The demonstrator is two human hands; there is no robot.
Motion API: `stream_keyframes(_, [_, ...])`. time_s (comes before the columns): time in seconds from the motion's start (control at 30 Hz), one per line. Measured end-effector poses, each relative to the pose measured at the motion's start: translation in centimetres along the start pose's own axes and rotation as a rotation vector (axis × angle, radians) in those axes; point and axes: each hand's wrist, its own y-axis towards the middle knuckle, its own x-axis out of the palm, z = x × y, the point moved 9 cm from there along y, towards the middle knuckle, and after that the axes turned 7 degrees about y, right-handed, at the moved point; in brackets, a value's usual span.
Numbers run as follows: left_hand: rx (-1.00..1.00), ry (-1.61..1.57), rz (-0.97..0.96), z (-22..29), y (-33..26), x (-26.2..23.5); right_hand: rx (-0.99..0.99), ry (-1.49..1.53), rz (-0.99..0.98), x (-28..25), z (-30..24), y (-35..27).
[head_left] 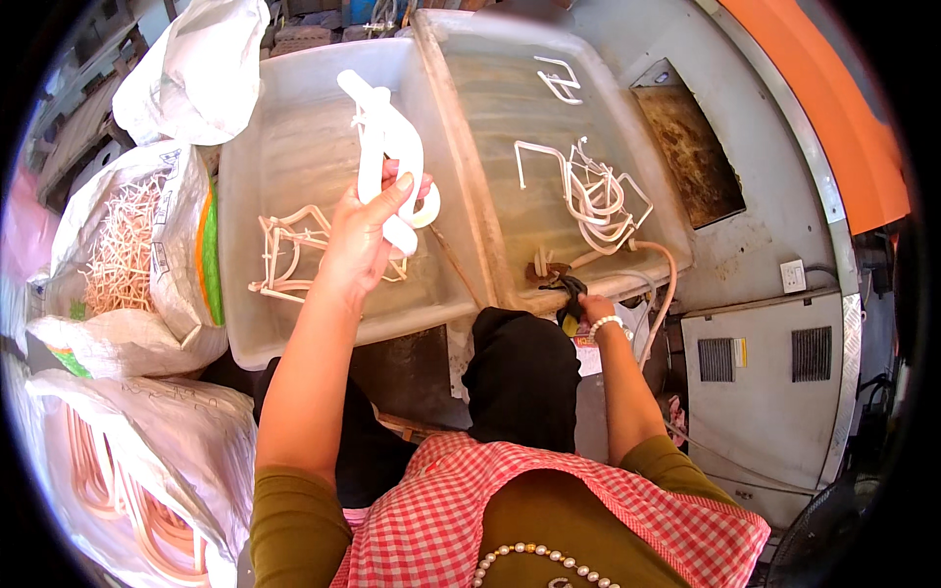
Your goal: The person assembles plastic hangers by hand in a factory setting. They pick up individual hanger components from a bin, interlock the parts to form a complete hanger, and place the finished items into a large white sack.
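My left hand (380,211) is raised over the left tub and grips a thick white curved tube piece (384,147). The piece has a straight end pointing up and a hooked end low on its right. By the front edge of the right tub, my right hand (598,312) closes on a small black tool with a bit of yellow (569,299), whose kind I cannot make out. Below the left hand, a bent pale tube frame (294,250) lies in the left tub. A tangle of bent pale tubes (598,201) lies in the right tub.
Two translucent tubs (240,196) with shallow water stand side by side. A smaller white tube piece (559,80) lies at the far right. To the left stand a sack of thin pale strips (127,245) and a bag of curved tubes (147,490). A pink hose (672,284) hangs over the tub edge.
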Motion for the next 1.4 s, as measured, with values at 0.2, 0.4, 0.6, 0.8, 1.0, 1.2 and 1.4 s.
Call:
stream_keyframes(0.2, [0.013, 0.065, 0.015, -0.4, 0.1, 0.4, -0.392, 0.766, -0.413, 2.5, -16.6, -10.1])
stream_keyframes(0.4, [0.078, 0.296, -0.009, -0.5, 0.0, 1.6, -0.611, 0.753, -0.734, 9.6, -29.4, -21.5])
stream_keyframes(0.6, [0.120, 0.396, 0.055, -0.4, -0.5, 0.8, -0.802, 0.660, -0.763, 17.2, -33.2, -26.4])
stream_keyframes(0.8, [0.173, 0.439, 0.117, -0.5, -0.1, -0.5, -0.886, 0.632, -0.600, 18.2, -33.3, -26.0])
stream_keyframes(1.0, [0.067, 0.333, 0.116, -1.5, -0.2, -0.3, -0.996, 0.485, -0.354, 16.9, -32.0, -23.1])
stream_keyframes(1.2, [0.075, 0.168, 0.064, -0.6, -0.4, 0.0, -1.023, 0.524, -0.183, 13.3, -31.4, -22.0])
stream_keyframes(1.4, [0.047, 0.141, 0.011, -1.0, -0.6, 0.7, -1.661, 0.117, -0.125, 13.7, -33.3, -31.7])
